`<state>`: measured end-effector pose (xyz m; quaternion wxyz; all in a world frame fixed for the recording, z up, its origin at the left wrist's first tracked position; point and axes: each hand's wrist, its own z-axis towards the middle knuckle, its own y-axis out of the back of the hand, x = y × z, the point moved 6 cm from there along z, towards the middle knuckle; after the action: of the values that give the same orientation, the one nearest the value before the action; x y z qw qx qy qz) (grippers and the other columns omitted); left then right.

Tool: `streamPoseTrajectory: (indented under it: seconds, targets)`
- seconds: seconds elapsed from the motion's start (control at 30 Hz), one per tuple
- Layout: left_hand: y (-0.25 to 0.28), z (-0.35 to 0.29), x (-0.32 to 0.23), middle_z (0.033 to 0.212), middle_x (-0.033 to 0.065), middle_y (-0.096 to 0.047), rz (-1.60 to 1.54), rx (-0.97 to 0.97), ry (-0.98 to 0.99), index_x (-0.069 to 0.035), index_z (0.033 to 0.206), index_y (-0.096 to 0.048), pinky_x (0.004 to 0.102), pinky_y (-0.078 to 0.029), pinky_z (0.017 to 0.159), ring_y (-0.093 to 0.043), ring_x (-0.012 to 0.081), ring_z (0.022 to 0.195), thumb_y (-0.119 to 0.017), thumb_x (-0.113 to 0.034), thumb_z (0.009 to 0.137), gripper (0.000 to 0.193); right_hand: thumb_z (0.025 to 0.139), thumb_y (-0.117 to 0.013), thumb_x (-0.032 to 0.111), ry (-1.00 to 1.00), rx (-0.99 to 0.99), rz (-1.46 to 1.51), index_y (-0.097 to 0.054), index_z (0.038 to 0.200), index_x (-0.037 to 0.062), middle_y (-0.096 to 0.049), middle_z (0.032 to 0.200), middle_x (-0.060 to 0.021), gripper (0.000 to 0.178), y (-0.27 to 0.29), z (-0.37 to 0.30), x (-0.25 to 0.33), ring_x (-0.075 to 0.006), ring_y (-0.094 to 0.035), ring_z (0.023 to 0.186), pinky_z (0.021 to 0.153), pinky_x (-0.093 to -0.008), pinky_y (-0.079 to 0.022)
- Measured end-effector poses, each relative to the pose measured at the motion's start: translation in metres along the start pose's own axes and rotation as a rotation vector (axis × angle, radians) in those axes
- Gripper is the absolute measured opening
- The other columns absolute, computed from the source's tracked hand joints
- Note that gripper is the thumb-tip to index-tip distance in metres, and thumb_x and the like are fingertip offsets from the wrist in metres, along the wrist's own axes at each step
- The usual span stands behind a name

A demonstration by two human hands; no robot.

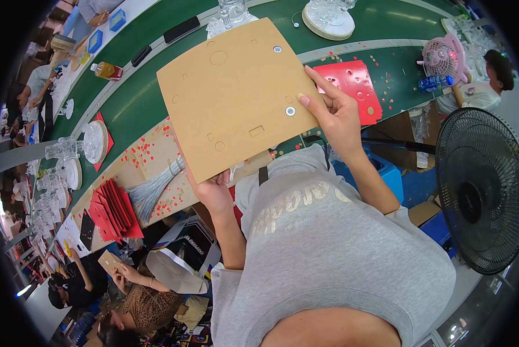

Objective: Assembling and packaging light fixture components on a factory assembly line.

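Note:
A tan cardboard sheet (pixel 236 92) with cut-outline circles and rectangles is held up, tilted, before me. Two round metal eyelets (pixel 290 111) sit near its right edge. My right hand (pixel 337 113) pinches that edge, thumb on the face and fingers behind it. At the near lower corner, my left hand (pixel 213 192) grips from below; its fingers are partly hidden by the sheet. Just behind my right hand lies a stack of glossy red cards (pixel 360 92) with holes. A bundle of grey wire ties (pixel 149 194) rests to the left, near red folded cards (pixel 112 211).
Red and tan punched-out bits (pixel 149 147) litter the bench. A green conveyor (pixel 138 104) carries clear glassware on round white bases (pixel 329 20). A drink bottle (pixel 106 71) stands at left. A black fan (pixel 482 191) is close on the right. Other people work nearby.

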<state>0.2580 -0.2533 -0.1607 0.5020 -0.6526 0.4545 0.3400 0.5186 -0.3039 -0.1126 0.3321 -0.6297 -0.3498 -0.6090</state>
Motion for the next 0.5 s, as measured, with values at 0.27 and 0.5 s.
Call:
streamPoseTrajectory:
  seconds: [0.27, 0.5]
  targets:
    - [0.010, 0.020, -0.033, 0.100, 0.0110, -0.064, -0.043, 0.155, 0.020, -0.007, 0.154, -0.031, 0.0276, -0.048, 0.066, -0.057, 0.0132, 0.072, -0.039, -0.035, 0.102, 0.059, 0.092, -0.064, 0.000, -0.059, 0.055, -0.049, -0.051, 0.140, -0.0014, -0.073, 0.100, -0.0118, 0.050, 0.001, 0.000, 0.006, -0.0048, -0.067, 0.082, 0.070, -0.0168, -0.050]
    - [-0.033, 0.046, -0.081, 0.142, 0.0229, -0.048, 0.353, 0.223, -0.136, -0.005, 0.154, -0.028, 0.0349, -0.046, 0.100, -0.057, 0.0280, 0.122, -0.062, -0.009, 0.090, 0.073, 0.092, -0.064, -0.001, -0.047, 0.010, -0.070, -0.051, 0.140, -0.0030, -0.073, 0.100, -0.0126, 0.050, 0.000, -0.007, 0.001, -0.0058, -0.067, 0.084, 0.071, -0.0170, -0.050]
